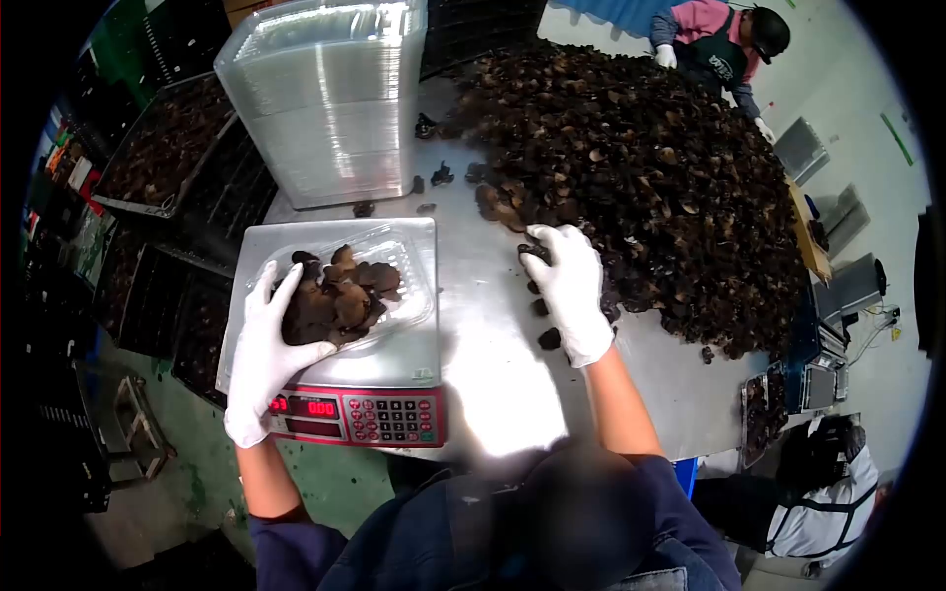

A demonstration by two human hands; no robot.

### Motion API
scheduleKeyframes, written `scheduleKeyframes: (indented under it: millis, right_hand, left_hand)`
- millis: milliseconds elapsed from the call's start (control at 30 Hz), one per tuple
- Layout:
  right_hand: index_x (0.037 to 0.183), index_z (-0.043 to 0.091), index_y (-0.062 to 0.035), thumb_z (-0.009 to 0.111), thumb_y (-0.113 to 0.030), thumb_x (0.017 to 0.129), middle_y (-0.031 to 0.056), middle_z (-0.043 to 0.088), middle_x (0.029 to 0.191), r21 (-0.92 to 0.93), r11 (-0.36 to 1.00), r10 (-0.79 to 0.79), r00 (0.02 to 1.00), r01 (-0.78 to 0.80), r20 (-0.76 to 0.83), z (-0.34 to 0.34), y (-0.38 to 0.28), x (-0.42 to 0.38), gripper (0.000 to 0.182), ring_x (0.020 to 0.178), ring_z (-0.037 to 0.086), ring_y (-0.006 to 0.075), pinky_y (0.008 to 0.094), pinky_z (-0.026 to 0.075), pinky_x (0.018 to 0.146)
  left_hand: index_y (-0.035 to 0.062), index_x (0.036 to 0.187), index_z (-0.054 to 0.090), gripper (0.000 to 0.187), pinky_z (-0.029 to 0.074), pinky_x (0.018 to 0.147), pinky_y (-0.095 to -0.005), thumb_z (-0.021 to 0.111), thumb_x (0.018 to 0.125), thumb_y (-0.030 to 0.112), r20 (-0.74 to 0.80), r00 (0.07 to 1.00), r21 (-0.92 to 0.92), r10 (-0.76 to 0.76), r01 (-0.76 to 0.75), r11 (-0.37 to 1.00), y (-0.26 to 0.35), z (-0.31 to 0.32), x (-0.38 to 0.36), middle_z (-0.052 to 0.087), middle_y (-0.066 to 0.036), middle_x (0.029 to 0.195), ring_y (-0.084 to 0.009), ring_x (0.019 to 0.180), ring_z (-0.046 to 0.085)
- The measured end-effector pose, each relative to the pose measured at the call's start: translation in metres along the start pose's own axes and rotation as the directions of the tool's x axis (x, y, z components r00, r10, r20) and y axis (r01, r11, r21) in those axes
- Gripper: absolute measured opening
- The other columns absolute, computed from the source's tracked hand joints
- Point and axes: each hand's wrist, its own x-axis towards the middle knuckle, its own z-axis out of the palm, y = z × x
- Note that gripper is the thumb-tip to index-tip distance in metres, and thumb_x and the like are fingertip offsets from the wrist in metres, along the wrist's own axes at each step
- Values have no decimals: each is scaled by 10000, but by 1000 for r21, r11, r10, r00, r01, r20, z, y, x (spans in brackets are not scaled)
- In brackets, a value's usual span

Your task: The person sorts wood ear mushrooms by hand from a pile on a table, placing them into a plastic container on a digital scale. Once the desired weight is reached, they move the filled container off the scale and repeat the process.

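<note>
A clear plastic tray [409, 313] holding dark brown mushroom-like pieces [347, 299] rests on the metal plate of a red scale [394, 416]. My gloved left hand [271, 340] lies at the tray's left side with fingers spread, touching the pieces. To the right, my gloved right hand [569, 291] is curled round a small dark piece at the near left edge of a big heap [650, 187] of the same pieces. A few loose bits lie on the metal table [483, 266] beside it.
Behind the scale stands a tall stack of clear trays [325, 108]. Black crates [163, 148] with dark pieces are at the left. A person [724, 49] in white gloves is at the heap's far side; another person [823, 492] is at the lower right.
</note>
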Motion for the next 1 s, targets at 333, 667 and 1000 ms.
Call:
scheduleKeyframes:
  millis: [333, 667, 1000]
  right_hand:
    - [904, 731, -135, 749, -132, 765, 60, 643, 831, -136, 987, -101, 993, 92, -63, -25, 113, -59, 140, 815, 621, 278, 395, 477, 733]
    - [1059, 728, -118, 788, -292, 779, 102, 720, 1076, -114, 969, 247, 812, -220, 528, -192, 106, -213, 335, 915, 703, 301, 377, 539, 797]
    - [907, 713, -38, 766, -148, 803, 110, 634, 834, -152, 979, 147, 985, -132, 92, -8, 148, -74, 161, 747, 639, 268, 369, 513, 679]
  left_hand:
    - [106, 1479, 444, 963, 313, 1169, -435, 866, 614, 155, -236, 971, 15, 24, -21, 1000, 16, -2, -12, 327, -162, 1574, -337, 1454, 293]
    - [29, 1227, 630, 384, 474, 976, -399, 635, 852, 116, 270, 852, -430, 448, -310, 848, 152, 158, -30, 647, -195, 1200, -345, 1130, 604]
    - [48, 1102, 633, 252, 498, 838, -450, 592, 876, 151, 231, 877, 2, 421, -433, 901, 158, 292, -19, 650, -165, 1002, -367, 931, 606]
